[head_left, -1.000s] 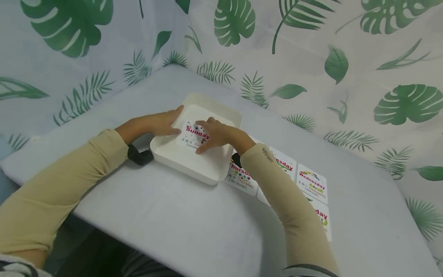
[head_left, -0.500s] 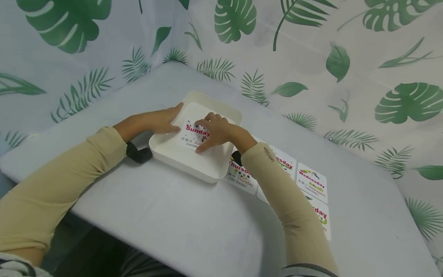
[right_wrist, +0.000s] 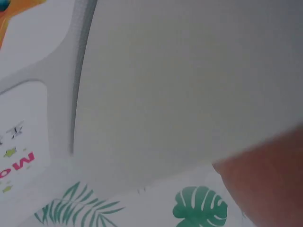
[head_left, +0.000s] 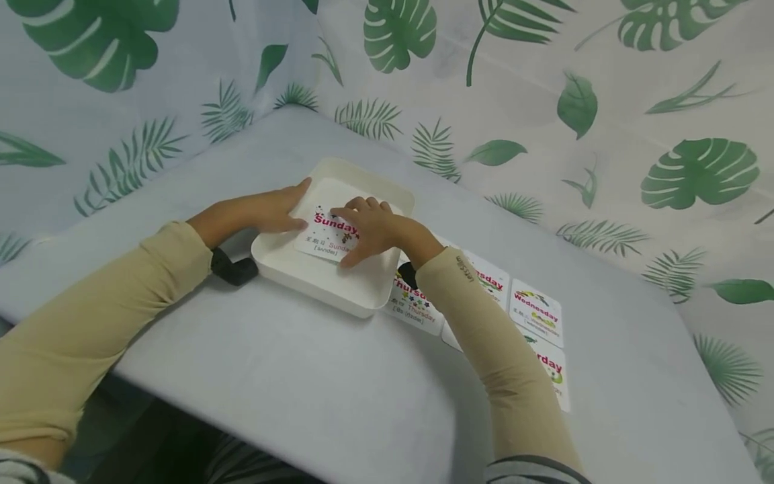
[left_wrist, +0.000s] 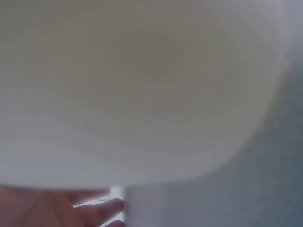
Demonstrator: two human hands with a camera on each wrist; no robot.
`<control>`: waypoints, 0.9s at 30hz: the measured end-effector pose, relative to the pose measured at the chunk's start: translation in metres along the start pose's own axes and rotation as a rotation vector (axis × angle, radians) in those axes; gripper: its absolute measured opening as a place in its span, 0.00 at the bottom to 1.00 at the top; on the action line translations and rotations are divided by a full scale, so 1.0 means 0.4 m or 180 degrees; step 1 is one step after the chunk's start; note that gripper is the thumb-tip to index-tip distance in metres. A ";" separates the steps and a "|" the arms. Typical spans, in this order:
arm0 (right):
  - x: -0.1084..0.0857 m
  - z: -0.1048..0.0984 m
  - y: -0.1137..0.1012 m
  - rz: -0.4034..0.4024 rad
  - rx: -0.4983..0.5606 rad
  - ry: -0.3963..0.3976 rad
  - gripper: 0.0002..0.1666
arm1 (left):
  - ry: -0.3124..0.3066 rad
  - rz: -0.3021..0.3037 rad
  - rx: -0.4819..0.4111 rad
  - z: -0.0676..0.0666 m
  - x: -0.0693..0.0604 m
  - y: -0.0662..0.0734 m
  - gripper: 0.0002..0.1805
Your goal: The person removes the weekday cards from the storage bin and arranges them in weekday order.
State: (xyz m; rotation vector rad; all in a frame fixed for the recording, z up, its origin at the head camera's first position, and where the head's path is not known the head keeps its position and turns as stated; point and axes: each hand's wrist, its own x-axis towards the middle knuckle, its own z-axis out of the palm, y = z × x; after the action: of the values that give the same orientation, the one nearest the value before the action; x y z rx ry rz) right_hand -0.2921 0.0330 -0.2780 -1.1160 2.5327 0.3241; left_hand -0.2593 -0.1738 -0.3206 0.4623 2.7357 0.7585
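Observation:
In the head view my left hand [head_left: 272, 208] holds the left rim of a white rectangular tray [head_left: 314, 286], its thumb over the inner side. The tray's pale wall [left_wrist: 142, 94] fills most of the left wrist view, with fingers showing below it. A white card [head_left: 323, 235] printed "Sunday" lies inside the tray. Over the card's right part, my right hand [head_left: 377, 228] holds it by the edges, thumb at the near edge and curled fingers toward the far one. The fingers hide part of the card. In the right wrist view the tray wall blocks most of the hand.
Right of the tray lie several weekday cards, among them a Thursday card [head_left: 414, 312] and a Wednesday card [head_left: 537, 310]. My right forearm covers some of them. A black wrist camera [head_left: 234, 269] sits beside the tray's left side. Leaf-patterned curtains [head_left: 514, 101] border the table.
The whole head view has shifted slightly left. The Sunday card shows a small shift beneath my right hand. Both hands keep nearly the same places at the tray.

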 end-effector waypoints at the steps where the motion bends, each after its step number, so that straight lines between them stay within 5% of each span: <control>1: -0.012 -0.004 0.003 0.0020 0.0035 0.0023 0.58 | 0.0000 -0.0005 0.0019 0.000 0.001 0.001 0.47; 7: -0.114 -0.022 0.033 0.0162 0.0095 0.0209 0.53 | -0.0012 -0.0002 0.0028 -0.002 -0.010 0.005 0.47; 12: -0.245 -0.002 0.080 0.0211 0.0184 0.0389 0.50 | -0.0062 0.0143 -0.0033 -0.011 -0.013 0.017 0.47; 19: -0.437 0.101 0.102 0.0115 0.0363 0.0568 0.50 | -0.0077 0.0226 -0.0018 -0.008 -0.012 0.012 0.47; 27: -0.604 0.224 0.040 0.0161 0.0126 0.0581 0.50 | -0.0065 0.0297 -0.0035 -0.012 -0.010 0.014 0.48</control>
State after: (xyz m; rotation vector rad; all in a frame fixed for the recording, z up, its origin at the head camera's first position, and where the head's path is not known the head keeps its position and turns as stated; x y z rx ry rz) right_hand -0.1323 0.2352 -0.2606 -1.1143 2.7172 0.1916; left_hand -0.2560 -0.1728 -0.3127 0.5955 2.7059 0.7866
